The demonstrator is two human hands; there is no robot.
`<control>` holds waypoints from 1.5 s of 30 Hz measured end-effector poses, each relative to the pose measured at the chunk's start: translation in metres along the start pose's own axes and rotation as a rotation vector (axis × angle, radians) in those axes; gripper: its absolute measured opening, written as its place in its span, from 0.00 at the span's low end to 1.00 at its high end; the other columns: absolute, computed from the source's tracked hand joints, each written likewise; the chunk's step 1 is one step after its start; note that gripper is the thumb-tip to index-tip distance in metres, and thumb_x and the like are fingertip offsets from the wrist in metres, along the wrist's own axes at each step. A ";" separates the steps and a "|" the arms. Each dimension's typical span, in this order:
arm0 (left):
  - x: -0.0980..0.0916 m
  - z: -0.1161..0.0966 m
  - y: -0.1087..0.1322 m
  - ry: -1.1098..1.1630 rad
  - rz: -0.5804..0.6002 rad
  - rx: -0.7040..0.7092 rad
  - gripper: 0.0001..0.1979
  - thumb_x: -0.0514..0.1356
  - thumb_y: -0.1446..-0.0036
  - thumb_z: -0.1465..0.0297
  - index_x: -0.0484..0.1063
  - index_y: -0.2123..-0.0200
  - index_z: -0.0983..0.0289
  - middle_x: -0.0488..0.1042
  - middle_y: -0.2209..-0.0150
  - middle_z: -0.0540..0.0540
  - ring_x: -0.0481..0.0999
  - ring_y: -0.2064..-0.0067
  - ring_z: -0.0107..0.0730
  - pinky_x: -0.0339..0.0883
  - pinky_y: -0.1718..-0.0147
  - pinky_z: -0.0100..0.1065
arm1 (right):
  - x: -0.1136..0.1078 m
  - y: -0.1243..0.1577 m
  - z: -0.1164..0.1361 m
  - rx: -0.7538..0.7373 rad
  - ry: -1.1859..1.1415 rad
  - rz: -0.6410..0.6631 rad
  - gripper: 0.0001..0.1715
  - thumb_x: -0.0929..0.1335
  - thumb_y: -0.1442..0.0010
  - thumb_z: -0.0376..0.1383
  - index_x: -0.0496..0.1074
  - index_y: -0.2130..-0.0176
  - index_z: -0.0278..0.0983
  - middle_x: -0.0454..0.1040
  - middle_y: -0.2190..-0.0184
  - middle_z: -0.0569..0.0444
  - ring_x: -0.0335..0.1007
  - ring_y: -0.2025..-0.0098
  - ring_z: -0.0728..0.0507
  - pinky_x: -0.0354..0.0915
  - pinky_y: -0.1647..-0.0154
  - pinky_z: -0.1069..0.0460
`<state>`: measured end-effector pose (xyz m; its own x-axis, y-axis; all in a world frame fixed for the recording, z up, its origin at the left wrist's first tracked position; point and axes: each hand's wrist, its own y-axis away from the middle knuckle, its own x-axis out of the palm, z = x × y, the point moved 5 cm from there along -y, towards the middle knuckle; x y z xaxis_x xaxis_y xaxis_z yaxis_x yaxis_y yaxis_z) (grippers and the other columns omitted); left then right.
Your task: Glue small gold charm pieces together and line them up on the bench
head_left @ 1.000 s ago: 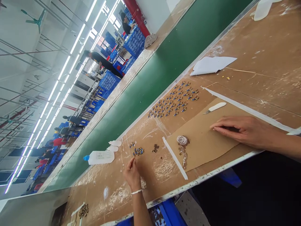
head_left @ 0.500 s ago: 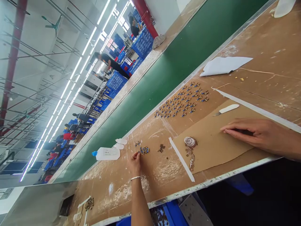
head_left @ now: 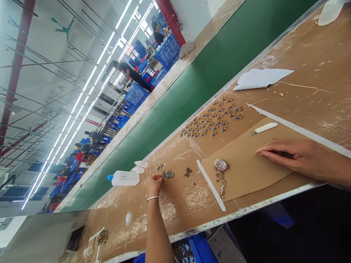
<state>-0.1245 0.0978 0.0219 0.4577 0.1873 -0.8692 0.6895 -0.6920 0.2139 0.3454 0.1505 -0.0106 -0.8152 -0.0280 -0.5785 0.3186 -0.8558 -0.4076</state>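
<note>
My left hand [head_left: 155, 185] is at the left edge of a small pile of blue and gold pieces [head_left: 168, 175], its fingers curled together. Whatever may be between those fingertips is hidden. My right hand [head_left: 292, 155] rests over the brown cardboard sheet [head_left: 246, 164], thumb and forefinger pinched; anything in the pinch is too small to make out. Close beyond it lies a white-handled knife [head_left: 266, 128]. Left of that hand, a round lid-like dish [head_left: 221, 165] holds pale paste, with brown smears below it. Small dark discs [head_left: 188, 172] are scattered between the pile and the sheet.
Rows of blue and gold figures [head_left: 211, 117] stand along the green belt [head_left: 175, 106]. A white bottle with a blue cap [head_left: 125, 178] lies left of my left hand. White paper [head_left: 263, 78] sits at the far right. Another small heap [head_left: 102, 236] is lower left.
My left hand has shifted slightly left and back from the pile, its wrist turning a little. The right hand holds almost the same pose.
</note>
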 end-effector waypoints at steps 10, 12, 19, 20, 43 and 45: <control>-0.014 0.004 0.038 0.427 -0.091 0.038 0.09 0.67 0.55 0.67 0.72 0.73 0.66 0.71 0.76 0.49 0.71 0.73 0.26 0.68 0.71 0.29 | -0.001 -0.002 0.001 0.002 -0.053 0.022 0.18 0.59 0.39 0.45 0.74 0.67 0.42 0.77 0.67 0.53 0.74 0.66 0.40 0.70 0.66 0.44; -0.010 -0.008 0.060 0.570 -0.112 0.092 0.13 0.70 0.63 0.63 0.73 0.74 0.64 0.73 0.75 0.48 0.73 0.71 0.28 0.69 0.68 0.30 | -0.002 -0.003 0.004 -0.014 -0.071 0.017 0.18 0.58 0.39 0.45 0.73 0.67 0.43 0.77 0.68 0.54 0.74 0.67 0.40 0.70 0.68 0.45; 0.050 -0.080 0.137 0.827 0.056 0.238 0.17 0.70 0.64 0.59 0.75 0.72 0.64 0.73 0.76 0.49 0.72 0.75 0.24 0.69 0.70 0.29 | 0.000 -0.002 0.001 -0.035 -0.069 0.051 0.16 0.59 0.37 0.40 0.74 0.64 0.39 0.77 0.67 0.52 0.73 0.66 0.45 0.67 0.66 0.51; 0.058 -0.091 0.143 0.802 0.086 0.274 0.16 0.70 0.62 0.60 0.76 0.71 0.64 0.73 0.77 0.49 0.70 0.76 0.24 0.68 0.72 0.28 | 0.000 -0.002 0.000 -0.041 -0.070 0.047 0.16 0.60 0.37 0.40 0.74 0.64 0.38 0.77 0.67 0.52 0.73 0.66 0.46 0.67 0.66 0.51; 0.095 -0.173 0.143 0.100 0.073 0.654 0.11 0.62 0.53 0.60 0.77 0.74 0.61 0.77 0.75 0.51 0.73 0.73 0.31 0.63 0.70 0.30 | -0.004 -0.004 -0.006 -0.042 -0.125 0.039 0.16 0.59 0.36 0.37 0.74 0.64 0.37 0.75 0.69 0.51 0.71 0.66 0.47 0.65 0.63 0.53; 0.095 -0.176 0.143 0.077 0.053 0.652 0.11 0.62 0.54 0.59 0.77 0.75 0.60 0.77 0.76 0.51 0.73 0.73 0.31 0.63 0.71 0.30 | -0.004 -0.004 -0.006 -0.053 -0.126 0.032 0.16 0.59 0.36 0.36 0.74 0.64 0.36 0.75 0.69 0.51 0.71 0.66 0.47 0.64 0.63 0.53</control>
<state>0.1162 0.1390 0.0483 0.5372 0.1736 -0.8254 0.1943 -0.9777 -0.0791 0.3499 0.1570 -0.0111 -0.8576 -0.1223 -0.4996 0.3675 -0.8252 -0.4289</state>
